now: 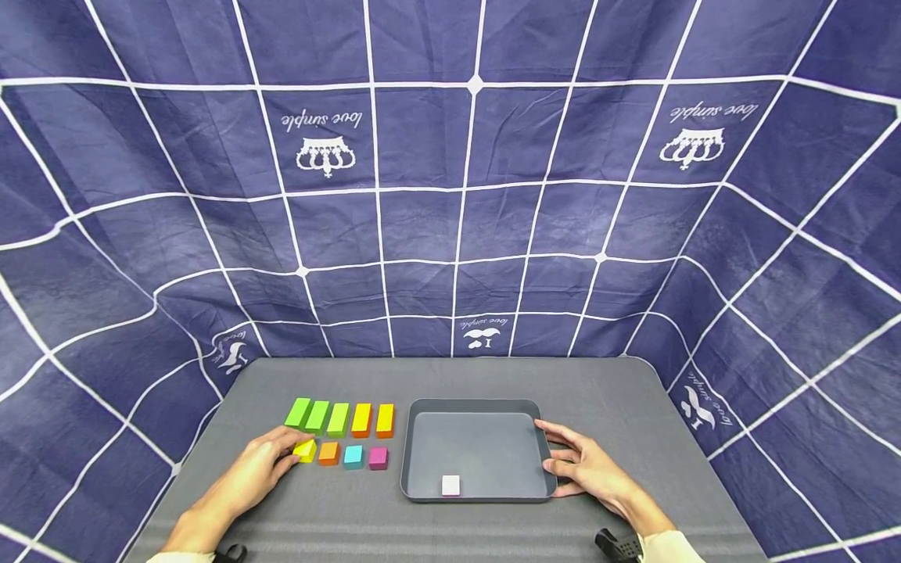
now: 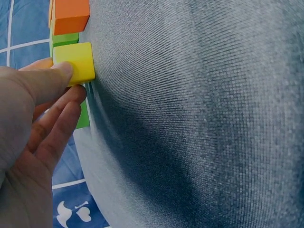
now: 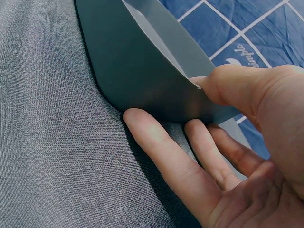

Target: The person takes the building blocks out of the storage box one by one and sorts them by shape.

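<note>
At the left end of the near row, my left hand [image 1: 256, 467] pinches a yellow block [image 1: 305, 450]. In the left wrist view the thumb lies across the near face of this yellow block [image 2: 78, 61], with other fingertips behind it. My right hand [image 1: 586, 466] holds the right side of a grey tray [image 1: 479, 499]. Seen from the right wrist, the thumb [image 3: 232, 88] hooks over the tray's rim while the fingers [image 3: 156, 140] reach its lower outer edge. One white block [image 1: 450, 485] sits inside the tray near its front wall.
Beside the yellow block stand an orange block [image 1: 328, 453], a blue block [image 1: 353, 457] and a magenta block [image 1: 378, 457]. Behind them, several longer green blocks [image 1: 317, 417] and yellow-orange blocks [image 1: 362, 420] form a row. Blue cloth [image 1: 422, 227] walls the grey table [image 1: 584, 383].
</note>
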Demonstrator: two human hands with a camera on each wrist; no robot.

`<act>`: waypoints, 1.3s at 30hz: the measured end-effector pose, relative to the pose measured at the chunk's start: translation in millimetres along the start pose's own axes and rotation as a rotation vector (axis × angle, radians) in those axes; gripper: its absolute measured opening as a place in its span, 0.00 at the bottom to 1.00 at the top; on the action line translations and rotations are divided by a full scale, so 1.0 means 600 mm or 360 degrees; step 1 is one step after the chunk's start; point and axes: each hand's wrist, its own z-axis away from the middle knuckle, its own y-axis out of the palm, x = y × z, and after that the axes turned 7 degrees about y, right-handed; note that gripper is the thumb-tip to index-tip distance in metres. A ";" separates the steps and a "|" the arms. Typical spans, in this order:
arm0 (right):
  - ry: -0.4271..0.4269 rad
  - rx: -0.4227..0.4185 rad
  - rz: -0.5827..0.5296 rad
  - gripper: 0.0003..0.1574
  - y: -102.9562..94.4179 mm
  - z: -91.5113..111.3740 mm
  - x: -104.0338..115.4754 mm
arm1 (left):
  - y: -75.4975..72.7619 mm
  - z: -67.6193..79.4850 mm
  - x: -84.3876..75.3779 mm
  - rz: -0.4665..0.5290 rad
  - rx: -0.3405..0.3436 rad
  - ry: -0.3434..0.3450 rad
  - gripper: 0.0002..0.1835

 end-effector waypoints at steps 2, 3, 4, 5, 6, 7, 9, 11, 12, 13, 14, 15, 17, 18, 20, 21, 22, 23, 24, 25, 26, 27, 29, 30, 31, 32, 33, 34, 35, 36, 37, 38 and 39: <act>0.0001 -0.0005 0.0001 0.52 0.000 0.000 0.000 | 0.000 0.000 0.000 -0.0001 0.0002 -0.0004 0.27; 0.0002 -0.0006 0.0003 0.52 0.000 0.000 0.000 | 0.001 0.001 0.000 -0.0006 0.0003 -0.0006 0.27; 0.0002 -0.0006 0.0002 0.52 0.000 0.000 0.000 | 0.001 0.002 0.000 -0.0011 0.0005 -0.0008 0.27; 0.0002 -0.0006 0.0003 0.52 -0.001 0.000 -0.001 | 0.002 0.002 0.000 -0.0011 0.0008 -0.0015 0.27; 0.0003 -0.0006 0.0003 0.52 -0.001 -0.001 -0.001 | 0.002 0.003 0.000 -0.0010 0.0012 -0.0020 0.27; 0.0005 -0.0006 0.0004 0.52 -0.001 -0.001 -0.001 | 0.003 0.003 0.000 -0.0010 0.0014 -0.0026 0.27; 0.0012 -0.0010 0.0009 0.52 -0.001 -0.001 -0.001 | 0.003 0.005 -0.001 -0.0034 0.0016 -0.0035 0.28; 0.0016 -0.0010 0.0012 0.52 -0.001 -0.001 -0.001 | 0.001 0.006 -0.003 -0.0045 0.0015 -0.0045 0.28; 0.0016 -0.0009 0.0012 0.52 -0.001 -0.001 -0.001 | -0.001 0.006 -0.004 -0.0052 0.0014 -0.0051 0.28; 0.0015 -0.0006 0.0012 0.52 -0.001 -0.001 0.000 | -0.003 0.006 -0.005 -0.0058 0.0013 -0.0062 0.29; 0.0014 -0.0003 0.0009 0.52 0.000 -0.001 0.000 | -0.005 0.006 -0.006 -0.0069 0.0013 -0.0071 0.29; 0.0013 -0.0001 0.0009 0.52 0.000 -0.001 0.000 | -0.007 0.006 -0.007 -0.0062 0.0015 -0.0087 0.29; 0.0006 0.0004 0.0002 0.52 0.000 -0.001 0.001 | -0.014 0.004 -0.011 -0.0070 0.0023 -0.0124 0.30; 0.0005 0.0003 0.0003 0.52 0.000 0.000 0.001 | -0.017 0.003 -0.013 -0.0076 0.0030 -0.0145 0.30; 0.0006 -0.0002 0.0004 0.52 0.001 0.000 0.002 | -0.023 0.000 -0.018 -0.0095 0.0039 -0.0174 0.30; 0.0008 -0.0007 0.0007 0.52 0.001 0.000 0.002 | -0.027 -0.001 -0.020 -0.0105 0.0042 -0.0186 0.30; 0.0009 -0.0008 0.0008 0.52 0.001 0.001 0.002 | -0.030 -0.004 -0.023 -0.0122 0.0042 -0.0190 0.30; 0.0010 -0.0009 0.0010 0.52 0.001 0.001 0.002 | -0.032 -0.006 -0.025 -0.0126 0.0038 -0.0194 0.30; 0.0011 -0.0012 0.0011 0.52 0.000 0.001 0.001 | -0.034 -0.008 -0.027 -0.0131 0.0032 -0.0190 0.29; 0.0009 -0.0012 0.0011 0.52 0.000 0.000 0.001 | -0.035 -0.011 -0.029 -0.0139 0.0023 -0.0185 0.29; 0.0008 -0.0013 0.0011 0.52 0.000 0.000 0.000 | -0.037 -0.013 -0.031 -0.0151 0.0017 -0.0179 0.29; 0.0006 -0.0015 0.0014 0.52 -0.001 0.000 0.000 | -0.039 -0.016 -0.034 -0.0161 0.0013 -0.0173 0.29; 0.0003 -0.0011 0.0011 0.52 -0.001 0.000 -0.001 | -0.041 -0.023 -0.040 -0.0174 0.0012 -0.0167 0.29; 0.0000 -0.0009 0.0009 0.52 -0.002 0.000 -0.002 | -0.042 -0.025 -0.043 -0.0183 0.0018 -0.0162 0.29; -0.0001 -0.0006 0.0007 0.52 -0.002 0.000 -0.002 | -0.043 -0.029 -0.046 -0.0184 0.0026 -0.0163 0.28; -0.0001 -0.0004 0.0005 0.52 -0.002 0.000 -0.002 | -0.045 -0.032 -0.050 -0.0186 0.0037 -0.0165 0.28; -0.0002 -0.0002 0.0005 0.52 -0.002 -0.001 -0.002 | -0.046 -0.035 -0.054 -0.0179 0.0046 -0.0166 0.27; -0.0002 0.0001 0.0004 0.52 -0.002 -0.001 -0.002 | -0.047 -0.038 -0.057 -0.0170 0.0054 -0.0167 0.27; -0.0002 0.0000 0.0005 0.52 -0.002 -0.001 -0.002 | -0.047 -0.040 -0.060 -0.0167 0.0060 -0.0163 0.27; -0.0003 0.0000 0.0008 0.52 -0.002 -0.001 -0.002 | -0.048 -0.042 -0.063 -0.0165 0.0069 -0.0163 0.27; -0.0001 -0.0002 0.0014 0.52 -0.002 -0.001 -0.001 | -0.049 -0.045 -0.066 -0.0159 0.0071 -0.0160 0.26; -0.0003 -0.0001 0.0018 0.52 -0.002 -0.001 -0.001 | -0.049 -0.047 -0.070 -0.0154 0.0073 -0.0156 0.26; -0.0006 0.0002 0.0022 0.52 -0.002 -0.001 -0.001 | -0.048 -0.049 -0.071 -0.0146 0.0074 -0.0148 0.26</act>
